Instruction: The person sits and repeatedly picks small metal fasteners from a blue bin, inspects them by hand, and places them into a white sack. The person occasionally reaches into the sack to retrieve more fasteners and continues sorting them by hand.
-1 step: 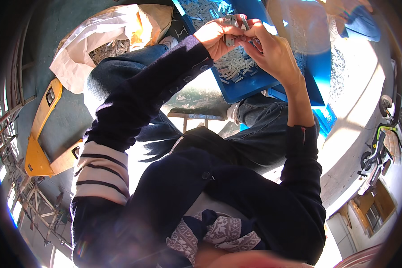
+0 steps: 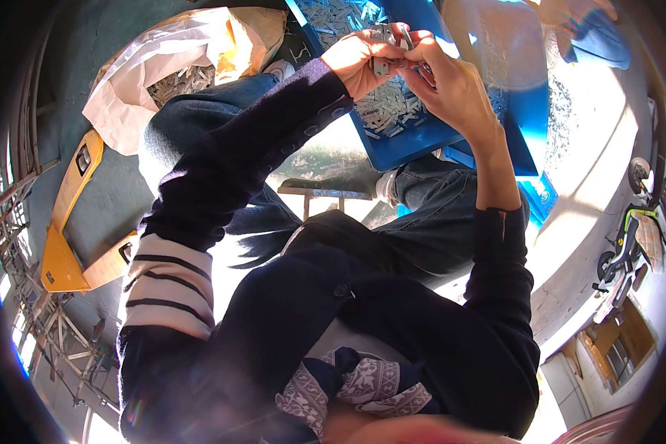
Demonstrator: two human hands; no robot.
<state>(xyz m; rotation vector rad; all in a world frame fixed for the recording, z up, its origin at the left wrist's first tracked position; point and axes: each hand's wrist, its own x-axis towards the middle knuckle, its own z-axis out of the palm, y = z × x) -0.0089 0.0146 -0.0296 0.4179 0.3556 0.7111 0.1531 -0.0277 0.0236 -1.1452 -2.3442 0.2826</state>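
2 hands up at the top of the view, both bare and working close tgthr over a blue tray. L hand has its fingers curled round a few small grey pieces, thumb pressed on them; can't give an exact no. bc they overlap. R hand comes in from the other side, thumb + finger pinched on what looks like 1 thin strip, right up against the L hand's lot. So the pieces in hand are in the air above the tray, btwn the 2 hands. Under them, loads of loose pieces lie jumbled in the tray, way too many to count. 1 pale paper sack sits open off to the L w/ another heap of similar bits inside, also uncountable. Also on the L: 1 yellow pallet jack, 2 arms of it showing. Far R: 1 scooter-type bike w/ green trim, v. warped by the lens. The person's 2 jeans legs are spread apart, 2 shoes visible, 1 per leg. L sleeve has 1 pale band w/ 3 dark stripes, plus 1 patterned scarf at the neck.
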